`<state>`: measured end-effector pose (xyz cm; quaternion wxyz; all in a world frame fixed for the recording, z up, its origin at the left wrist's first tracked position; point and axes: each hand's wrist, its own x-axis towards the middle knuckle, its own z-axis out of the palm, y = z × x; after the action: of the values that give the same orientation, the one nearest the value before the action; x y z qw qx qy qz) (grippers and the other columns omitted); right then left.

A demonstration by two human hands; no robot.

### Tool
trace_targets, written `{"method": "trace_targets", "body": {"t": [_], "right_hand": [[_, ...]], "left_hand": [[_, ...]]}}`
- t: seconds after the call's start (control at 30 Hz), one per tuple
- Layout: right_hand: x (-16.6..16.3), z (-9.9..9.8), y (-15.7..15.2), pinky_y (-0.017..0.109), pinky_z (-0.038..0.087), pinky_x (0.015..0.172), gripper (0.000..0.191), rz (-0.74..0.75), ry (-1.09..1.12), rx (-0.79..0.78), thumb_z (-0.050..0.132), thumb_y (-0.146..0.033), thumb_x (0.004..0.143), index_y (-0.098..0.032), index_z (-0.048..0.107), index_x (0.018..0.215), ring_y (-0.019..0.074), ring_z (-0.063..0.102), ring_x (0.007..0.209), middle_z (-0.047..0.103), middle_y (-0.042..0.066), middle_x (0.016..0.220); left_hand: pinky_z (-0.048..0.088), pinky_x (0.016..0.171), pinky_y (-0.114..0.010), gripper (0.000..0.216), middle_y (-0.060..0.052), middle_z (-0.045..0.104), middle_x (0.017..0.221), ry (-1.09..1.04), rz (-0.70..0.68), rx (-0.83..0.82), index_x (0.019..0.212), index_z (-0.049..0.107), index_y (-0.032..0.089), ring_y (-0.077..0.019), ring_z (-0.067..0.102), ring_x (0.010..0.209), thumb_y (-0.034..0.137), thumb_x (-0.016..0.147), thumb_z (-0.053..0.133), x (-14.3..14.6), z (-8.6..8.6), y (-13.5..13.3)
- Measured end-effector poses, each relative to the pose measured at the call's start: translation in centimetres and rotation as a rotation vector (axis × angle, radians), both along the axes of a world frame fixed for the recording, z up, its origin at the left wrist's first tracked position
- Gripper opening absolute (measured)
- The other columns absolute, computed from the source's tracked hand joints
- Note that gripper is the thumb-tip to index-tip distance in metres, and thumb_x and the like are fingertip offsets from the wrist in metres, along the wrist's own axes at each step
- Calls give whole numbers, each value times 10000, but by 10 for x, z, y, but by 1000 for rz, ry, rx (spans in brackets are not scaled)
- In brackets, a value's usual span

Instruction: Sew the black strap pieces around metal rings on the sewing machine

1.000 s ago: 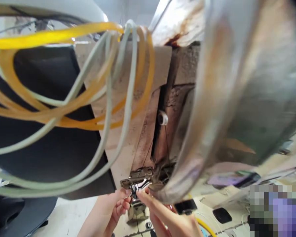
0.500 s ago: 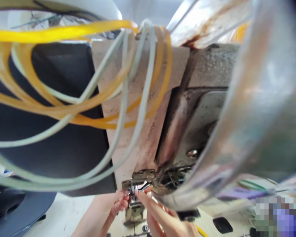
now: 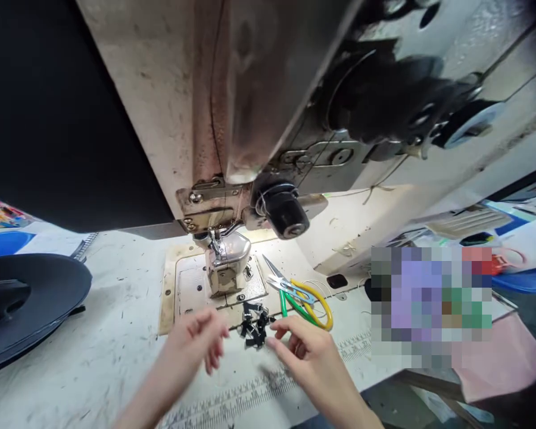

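Note:
In the head view, a small pile of black strap pieces [image 3: 255,326] with shiny metal bits lies on the white sewing table in front of the machine's needle area. My right hand [image 3: 306,351] is at the pile's right edge, thumb and forefinger apart. Nothing shows between them; whether the fingertips touch a piece I cannot tell. My left hand [image 3: 196,339] hovers left of the pile, blurred, its fingers loosely bent and apart with nothing seen in them. Behind the pile stands the presser foot [image 3: 230,247] of a sewing machine [image 3: 152,107].
Green-handled thread snips and yellow-handled scissors [image 3: 321,307] lie right of the pile. A printed ruler [image 3: 232,399] runs along the table's front. At left sits a black round dish [image 3: 36,310]. The machine head and its black knob [image 3: 283,211] overhang the work area.
My view has drawn back from the machine head, and the yellow and pale loops are out of sight. Both hands have left the presser foot for the area around the black pieces.

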<state>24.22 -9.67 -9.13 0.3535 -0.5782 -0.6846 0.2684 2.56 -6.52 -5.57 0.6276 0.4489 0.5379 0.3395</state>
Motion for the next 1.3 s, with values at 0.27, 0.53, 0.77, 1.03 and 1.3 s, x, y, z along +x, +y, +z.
{"method": "trace_targets", "body": {"t": [0.27,0.53,0.77,1.03,1.3], "right_hand": [[-25,-20,-6,238,518,592,149,-4,-26,271,532,-174,972,-191,653,887,164,658,673,682,42,794],[-21,-27,-23,207,591,732,313,43,-22,659,589,-23,900,-209,684,1132,169,758,830,772,74,958],[-18,-26,-23,205,625,757,328,114,7,674,623,-18,871,-210,721,1119,183,771,860,787,79,994],[-15,-19,-19,240,614,885,278,295,-46,720,536,-40,933,-133,690,1144,198,748,1004,772,147,1083],[-18,5,-7,310,592,956,292,459,-166,761,390,-56,1008,-57,670,1094,233,717,1082,772,184,1047]], "left_hand": [[521,616,-258,318,-63,766,771,52,103,88,868,796,164,-214,680,689,465,774,756,36,-44,-46],[586,696,-300,522,-114,806,961,-195,331,-90,923,823,180,-253,750,821,625,650,810,31,-27,-45],[491,546,-206,460,-25,665,756,-138,238,-57,819,821,182,-140,555,655,621,687,782,24,-19,-41],[489,647,-171,287,-6,677,743,-499,181,-251,797,765,151,-91,589,679,351,654,913,19,-17,-40],[538,748,-232,370,-51,778,780,-277,216,-103,825,769,149,-147,673,753,383,594,938,12,-22,-41]]}}
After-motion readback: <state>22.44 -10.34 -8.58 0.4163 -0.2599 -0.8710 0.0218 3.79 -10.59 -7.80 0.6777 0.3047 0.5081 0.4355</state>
